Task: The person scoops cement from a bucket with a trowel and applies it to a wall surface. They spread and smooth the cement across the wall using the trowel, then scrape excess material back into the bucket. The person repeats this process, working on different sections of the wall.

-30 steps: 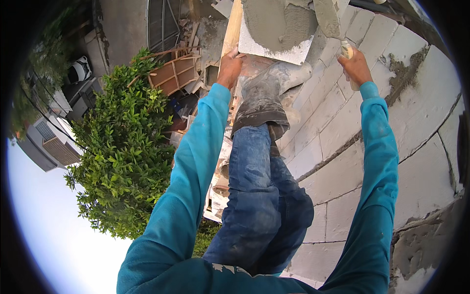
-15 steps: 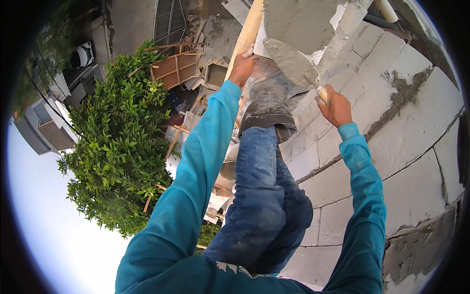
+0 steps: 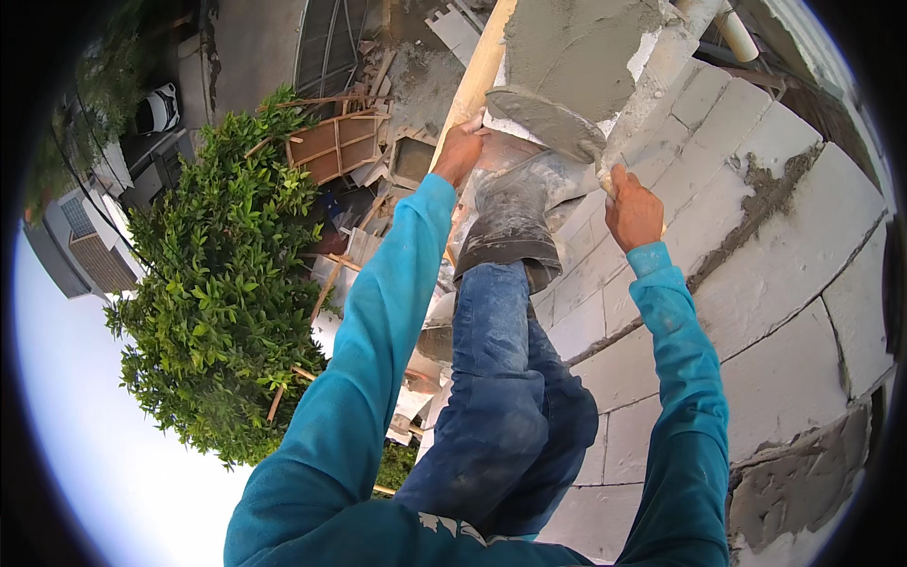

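In my closed right hand (image 3: pixel 634 208) is the handle of a trowel. Its leaf-shaped, mortar-smeared blade (image 3: pixel 546 125) points left, along the lower edge of a patch of wet grey mortar (image 3: pixel 584 52). Fingers of my left hand (image 3: pixel 459 151) are wrapped round the near end of a long pale wooden board (image 3: pixel 480 68), which runs upward along the mortar's left side. Whether the blade touches the mortar or hovers just over it, I cannot tell. Both of my sleeves are teal and dusted with mortar.
A wall of pale blocks (image 3: pixel 770 317) with mortar joints curves along the right. My legs in jeans (image 3: pixel 501 378) are below my hands. Far down on the left lie a leafy tree (image 3: pixel 222 274), scrap timber (image 3: pixel 335 146) and a parked white car (image 3: pixel 162 106). A pipe (image 3: pixel 737 36) sticks out top right.
My right hand and the trowel have shifted a little left, and the blade has tilted so that it looks narrower. My left hand stays on the board.
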Available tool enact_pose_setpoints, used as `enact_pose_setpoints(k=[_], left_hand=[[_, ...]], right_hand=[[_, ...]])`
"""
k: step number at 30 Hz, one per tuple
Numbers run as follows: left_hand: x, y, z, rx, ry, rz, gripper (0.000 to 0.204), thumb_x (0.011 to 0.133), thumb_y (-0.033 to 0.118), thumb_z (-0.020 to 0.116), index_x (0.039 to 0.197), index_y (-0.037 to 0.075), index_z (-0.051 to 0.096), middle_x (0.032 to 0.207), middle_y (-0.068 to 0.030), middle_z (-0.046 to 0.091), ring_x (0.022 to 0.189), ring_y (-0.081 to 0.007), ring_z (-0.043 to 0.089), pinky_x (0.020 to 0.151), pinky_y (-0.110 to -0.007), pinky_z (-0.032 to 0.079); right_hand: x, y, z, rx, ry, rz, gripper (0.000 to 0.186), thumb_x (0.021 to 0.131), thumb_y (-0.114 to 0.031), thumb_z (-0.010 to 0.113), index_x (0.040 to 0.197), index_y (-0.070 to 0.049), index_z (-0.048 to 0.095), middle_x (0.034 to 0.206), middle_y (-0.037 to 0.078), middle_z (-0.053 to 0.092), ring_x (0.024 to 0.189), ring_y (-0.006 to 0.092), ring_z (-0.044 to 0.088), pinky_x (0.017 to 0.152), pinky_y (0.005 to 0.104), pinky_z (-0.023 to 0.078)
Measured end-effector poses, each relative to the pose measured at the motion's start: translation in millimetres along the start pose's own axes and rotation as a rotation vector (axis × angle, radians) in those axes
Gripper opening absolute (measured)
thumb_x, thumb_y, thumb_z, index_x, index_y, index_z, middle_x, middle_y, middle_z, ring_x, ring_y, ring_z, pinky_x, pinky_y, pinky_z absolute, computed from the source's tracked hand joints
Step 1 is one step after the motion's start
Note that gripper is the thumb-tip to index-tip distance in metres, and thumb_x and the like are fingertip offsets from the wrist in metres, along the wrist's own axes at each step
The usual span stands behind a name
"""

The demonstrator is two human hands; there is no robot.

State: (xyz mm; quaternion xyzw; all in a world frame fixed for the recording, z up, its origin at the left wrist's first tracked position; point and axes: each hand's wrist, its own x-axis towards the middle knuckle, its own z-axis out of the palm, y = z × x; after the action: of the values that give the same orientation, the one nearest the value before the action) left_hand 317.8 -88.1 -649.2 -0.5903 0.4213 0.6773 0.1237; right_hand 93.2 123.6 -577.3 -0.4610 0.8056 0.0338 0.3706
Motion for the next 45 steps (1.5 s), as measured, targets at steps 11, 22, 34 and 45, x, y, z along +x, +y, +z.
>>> enact_pose_setpoints(k=[11, 22, 34, 45], left_hand=[[1, 8, 5, 0.054, 0.053, 0.016, 0.066, 0.086, -0.007, 0.039, 0.149, 0.014, 0.041, 0.137, -0.0154, 0.055, 0.126, -0.0262, 0.053, 0.1, -0.033, 0.042], [6, 6, -1, 0.063, 0.005, -0.038, 0.064, 0.086, -0.005, 0.043, 0.147, 0.014, 0.044, 0.144, -0.0074, 0.049, 0.124, -0.024, 0.054, 0.095, -0.037, 0.047], [10, 3, 1, 0.056, 0.035, -0.037, 0.06, 0.086, -0.004, 0.047, 0.143, 0.014, 0.05, 0.133, -0.0078, 0.058, 0.118, -0.0212, 0.057, 0.091, -0.034, 0.048], [10, 17, -6, 0.151, -0.021, -0.099, 0.057, 0.091, -0.001, 0.046, 0.145, 0.016, 0.047, 0.141, -0.0069, 0.051, 0.127, -0.0253, 0.051, 0.099, -0.038, 0.044]], right_hand=[[114, 19, -96, -0.06, 0.24, 0.158, 0.032, 0.083, -0.018, 0.068, 0.107, -0.008, 0.05, 0.096, 0.017, 0.068, 0.084, 0.037, 0.068, 0.07, 0.0484, 0.053], [162, 54, -104, 0.361, 0.146, 0.517, 0.045, 0.083, -0.032, 0.066, 0.113, 0.0, 0.056, 0.095, 0.02, 0.069, 0.077, 0.0325, 0.071, 0.07, 0.0424, 0.057], [55, 25, -64, 0.765, -0.211, 0.35, 0.037, 0.083, -0.02, 0.061, 0.111, 0.003, 0.058, 0.08, 0.016, 0.066, 0.061, 0.024, 0.065, 0.047, 0.0384, 0.051], [-15, 39, 0, 0.513, -0.151, 0.256, 0.037, 0.077, -0.023, 0.068, 0.109, -0.006, 0.062, 0.092, 0.022, 0.068, 0.089, 0.0414, 0.065, 0.08, 0.047, 0.052]])
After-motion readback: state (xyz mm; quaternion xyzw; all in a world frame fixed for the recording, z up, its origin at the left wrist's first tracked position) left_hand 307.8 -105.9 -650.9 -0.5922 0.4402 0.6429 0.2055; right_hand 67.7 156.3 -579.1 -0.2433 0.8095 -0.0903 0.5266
